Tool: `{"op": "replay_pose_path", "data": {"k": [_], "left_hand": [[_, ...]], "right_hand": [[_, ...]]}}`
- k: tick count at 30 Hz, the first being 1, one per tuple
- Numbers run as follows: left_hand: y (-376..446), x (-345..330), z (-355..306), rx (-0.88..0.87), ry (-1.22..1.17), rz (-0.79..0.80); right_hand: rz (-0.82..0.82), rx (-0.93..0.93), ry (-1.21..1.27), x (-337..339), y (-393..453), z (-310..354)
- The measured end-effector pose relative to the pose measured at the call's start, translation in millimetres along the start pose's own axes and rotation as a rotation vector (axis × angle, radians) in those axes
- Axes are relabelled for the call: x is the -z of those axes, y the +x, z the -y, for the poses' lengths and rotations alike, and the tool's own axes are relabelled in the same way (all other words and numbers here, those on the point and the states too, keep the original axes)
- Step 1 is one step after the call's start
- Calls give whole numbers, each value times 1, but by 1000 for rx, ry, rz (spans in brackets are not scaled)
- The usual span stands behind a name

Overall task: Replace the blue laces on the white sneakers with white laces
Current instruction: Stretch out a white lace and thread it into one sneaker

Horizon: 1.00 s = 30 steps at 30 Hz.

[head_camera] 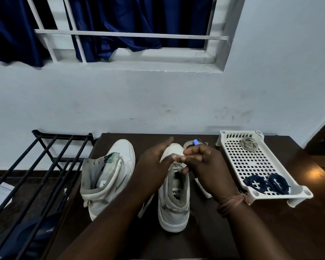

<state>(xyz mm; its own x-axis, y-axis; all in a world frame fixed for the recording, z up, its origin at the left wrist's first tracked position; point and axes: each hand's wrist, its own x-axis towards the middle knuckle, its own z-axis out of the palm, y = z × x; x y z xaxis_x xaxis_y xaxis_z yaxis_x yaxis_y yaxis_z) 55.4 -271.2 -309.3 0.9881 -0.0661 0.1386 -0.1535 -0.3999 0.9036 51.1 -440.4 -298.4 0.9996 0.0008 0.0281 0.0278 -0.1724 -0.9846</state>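
Two white sneakers stand on a dark wooden table (204,241). The left sneaker (109,175) has no lace and its tongue gapes open. The right sneaker (174,199) stands heel toward me, with a white lace (176,167) across its lower eyelets. Both hands hover over its front. My left hand (154,166) and my right hand (204,164) pinch the white lace between their fingertips. A white plastic tray (251,166) on the right holds two coiled blue laces (266,183) near its front and a coiled white lace (250,144) at its back.
A black metal rack (36,166) stands left of the table, with dark blue footwear under it. A blue-capped object (195,142) lies behind my right hand near the wall. A strip of white shows beside the right sneaker, mostly hidden by my wrist.
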Motion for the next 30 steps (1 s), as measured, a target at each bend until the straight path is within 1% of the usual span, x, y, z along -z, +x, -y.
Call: {"op": "replay_pose_path", "data": {"k": [1, 2, 3, 5, 7, 8, 12, 14, 16, 19, 21, 23, 30], "left_hand": [[-1, -1, 0, -123, 39, 14], [-1, -2, 1, -206, 82, 7], [-2, -3, 0, -252, 97, -4], [-1, 0, 5, -235, 85, -24], [0, 3, 6, -141, 47, -10], [1, 4, 6, -117, 68, -10], [2, -1, 9, -159, 286, -62], [0, -5, 10, -196, 385, -69], [-1, -9, 10, -214, 472, -82], [-6, -16, 7, -288, 626, -113], [-8, -19, 8, -321, 740, -145], [-10, -22, 10, -329, 778, -143], [-12, -27, 10, -280, 735, -110]], "right_hand": [[4, 18, -21, -1, -1, 1], [12, 32, -44, -2, -1, 2], [12, 40, -55, -1, -2, 1], [1, 18, -39, 1, -3, -1], [2, -34, -41, 4, -4, -1], [15, -69, -67, 5, -4, -2], [77, -279, -169, 11, -5, -7], [101, -410, -84, 13, -6, -6], [100, -528, 68, 14, -7, -3], [106, -639, 189, 16, -6, 1], [112, -678, 229, 16, -5, -2], [108, -699, 237, 17, -3, -5], [112, -685, 233, 17, -2, -9]]}}
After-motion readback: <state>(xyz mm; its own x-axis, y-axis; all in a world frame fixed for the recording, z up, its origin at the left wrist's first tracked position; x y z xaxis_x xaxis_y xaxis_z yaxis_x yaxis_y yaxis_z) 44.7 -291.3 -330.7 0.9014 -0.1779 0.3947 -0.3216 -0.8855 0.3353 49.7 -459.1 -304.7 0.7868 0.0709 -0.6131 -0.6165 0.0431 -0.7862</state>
